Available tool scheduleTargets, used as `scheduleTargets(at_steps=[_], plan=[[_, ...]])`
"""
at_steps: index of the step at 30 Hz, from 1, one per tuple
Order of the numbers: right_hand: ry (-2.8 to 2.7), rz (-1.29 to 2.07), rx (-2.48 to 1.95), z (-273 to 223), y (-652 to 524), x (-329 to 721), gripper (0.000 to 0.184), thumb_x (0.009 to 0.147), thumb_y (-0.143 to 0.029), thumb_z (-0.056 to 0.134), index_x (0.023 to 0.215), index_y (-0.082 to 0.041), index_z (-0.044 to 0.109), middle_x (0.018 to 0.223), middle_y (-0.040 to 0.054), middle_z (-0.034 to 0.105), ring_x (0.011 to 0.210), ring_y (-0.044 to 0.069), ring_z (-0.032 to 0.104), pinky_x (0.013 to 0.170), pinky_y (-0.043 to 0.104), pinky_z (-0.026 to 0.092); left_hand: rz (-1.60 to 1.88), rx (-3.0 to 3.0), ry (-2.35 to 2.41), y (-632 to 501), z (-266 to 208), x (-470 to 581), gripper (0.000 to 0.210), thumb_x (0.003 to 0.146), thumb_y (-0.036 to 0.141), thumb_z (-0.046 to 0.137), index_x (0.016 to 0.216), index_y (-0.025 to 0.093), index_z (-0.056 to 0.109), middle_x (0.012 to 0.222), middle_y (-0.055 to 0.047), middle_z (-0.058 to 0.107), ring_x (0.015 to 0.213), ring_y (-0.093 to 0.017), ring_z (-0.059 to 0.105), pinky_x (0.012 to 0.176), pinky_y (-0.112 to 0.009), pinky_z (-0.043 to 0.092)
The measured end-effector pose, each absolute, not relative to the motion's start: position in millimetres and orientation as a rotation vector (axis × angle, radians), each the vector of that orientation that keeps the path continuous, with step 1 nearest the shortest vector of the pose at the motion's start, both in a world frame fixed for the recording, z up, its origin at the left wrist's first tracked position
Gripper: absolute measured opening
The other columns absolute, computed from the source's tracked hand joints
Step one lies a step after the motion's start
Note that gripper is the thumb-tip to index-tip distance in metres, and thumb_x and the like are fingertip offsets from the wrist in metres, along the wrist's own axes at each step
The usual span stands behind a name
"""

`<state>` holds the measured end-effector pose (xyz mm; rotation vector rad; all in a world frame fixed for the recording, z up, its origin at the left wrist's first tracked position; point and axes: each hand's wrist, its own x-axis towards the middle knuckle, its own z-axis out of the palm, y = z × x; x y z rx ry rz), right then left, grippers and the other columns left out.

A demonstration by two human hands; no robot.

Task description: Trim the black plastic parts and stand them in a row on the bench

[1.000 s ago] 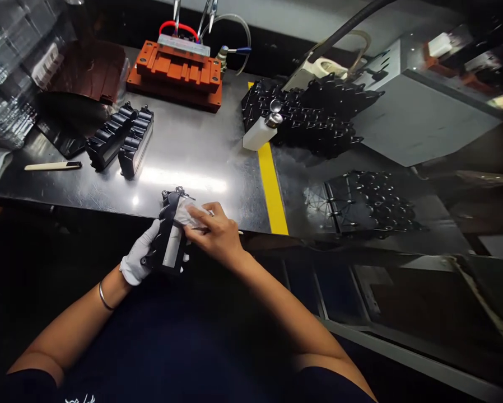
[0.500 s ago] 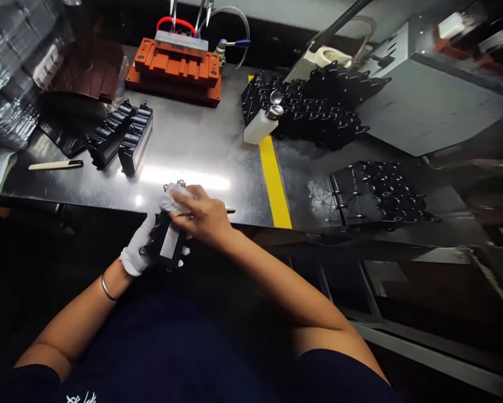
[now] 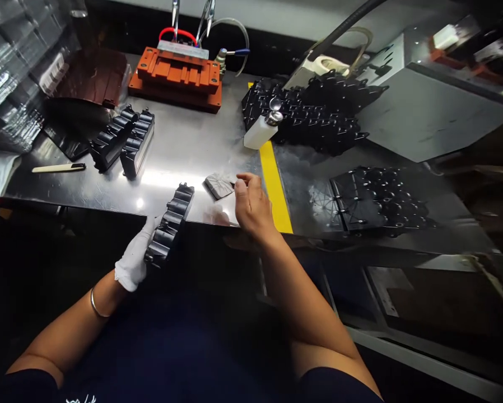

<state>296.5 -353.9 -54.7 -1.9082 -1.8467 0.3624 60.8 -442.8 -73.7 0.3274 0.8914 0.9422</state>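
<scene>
Head view first: what are the hands doing?

The gloved left hand has its grip closed on a black scalloped housing, scalloped side up. The housing slants across the front edge of the desk: far end over the metal top, near end out beyond it. Whether it touches the edge, I can't tell.

And the bare right hand?

Fingers loosely curled, just beside a folded pale cloth. I can't tell if that grip holds anything, or if the fingertips touch the cloth.

What could go wrong from here?

A drop, I'd say. Glove fabric may slide on smooth plastic, and with no desk under the near end, the housing could fall past the edge.

Anything else at risk?

The white bottle by the yellow tape has its metal lid tipped up; a careless reach by the right hand could knock it over. Swinging the housing left might also topple the paired black housings, which stand close together.
</scene>
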Motion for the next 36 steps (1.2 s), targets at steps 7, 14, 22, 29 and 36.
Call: scheduleTargets(at_steps=[7,14,22,29,36], plan=[[-2.145,0.277,-1.395,-81,-372,275,0.03,0.096,-0.037,0.04,0.079,-0.02,0.058,0.074,0.0061,0.065,0.07,0.018,0.06,0.064,0.027,0.042,0.914,0.824,1.263,-457,-68,70,0.066,0.081,0.031,0.067,0.14,0.017,0.041,0.099,-0.007,0.071,0.09,-0.02,0.068,0.081,-0.031,0.056],[-2.206,0.085,-1.36,-90,-369,259,0.027,0.095,-0.032,0.047,0.077,-0.018,0.061,0.072,0.0047,0.065,0.066,0.016,0.059,0.06,0.026,0.038,0.917,0.951,1.286,-458,-83,66,0.062,0.085,0.033,0.061,0.141,0.018,0.042,0.092,-0.006,0.071,0.09,-0.021,0.069,0.079,-0.03,0.057],[-2.308,0.025,-1.292,-78,-360,264,0.031,0.094,-0.032,0.05,0.071,-0.018,0.064,0.067,0.0036,0.064,0.064,0.014,0.056,0.058,0.026,0.034,0.949,0.941,1.257,-457,-83,66,0.061,0.084,0.033,0.062,0.14,0.017,0.044,0.098,-0.006,0.073,0.093,-0.02,0.069,0.083,-0.029,0.056],[-2.257,0.044,-1.363,-76,-358,265,0.03,0.092,-0.033,0.052,0.069,-0.019,0.064,0.067,0.0038,0.065,0.064,0.015,0.058,0.056,0.026,0.034,0.953,0.928,1.291,-455,-81,66,0.063,0.083,0.033,0.063,0.14,0.016,0.044,0.104,-0.007,0.072,0.096,-0.02,0.068,0.084,-0.029,0.056],[-2.243,0.238,-1.194,-73,-394,273,0.025,0.091,-0.029,0.055,0.071,-0.017,0.064,0.062,0.0014,0.063,0.055,0.011,0.055,0.054,0.023,0.037,0.951,0.882,1.247,-457,-82,67,0.062,0.084,0.034,0.062,0.14,0.016,0.044,0.095,-0.007,0.074,0.094,-0.021,0.069,0.082,-0.03,0.057]])
